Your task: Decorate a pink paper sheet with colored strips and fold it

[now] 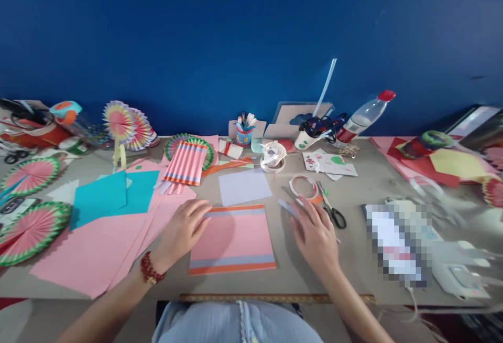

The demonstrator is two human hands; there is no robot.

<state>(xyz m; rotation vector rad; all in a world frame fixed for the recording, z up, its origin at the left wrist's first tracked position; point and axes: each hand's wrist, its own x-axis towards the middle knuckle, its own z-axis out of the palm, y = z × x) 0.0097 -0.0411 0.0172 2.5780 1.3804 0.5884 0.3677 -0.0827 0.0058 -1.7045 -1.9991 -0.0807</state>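
A pink paper sheet (pixel 233 235), with orange and lavender bands along its top and bottom edges, lies flat in front of me. My left hand (pixel 187 227) rests at its upper left edge, fingers stretched out and holding nothing. To the right of the sheet, my right hand (pixel 317 235) is low over the table, its fingers curled on a pale lavender paper strip (pixel 287 207). A thin dark stick-like item passes by those fingers, partly hidden. Scissors with black handles (pixel 338 218) and a roll of tape (pixel 304 188) lie just beyond that hand.
A lavender sheet (pixel 245 186) and a pleated pink paper (pixel 186 162) lie farther back. Pink sheets (pixel 98 254) and blue-green paper (pixel 98 199) cover the left. Paper fans (pixel 33 230) are at far left. A bottle (pixel 367 117) leans by the wall; a phone (pixel 395 246) lies right.
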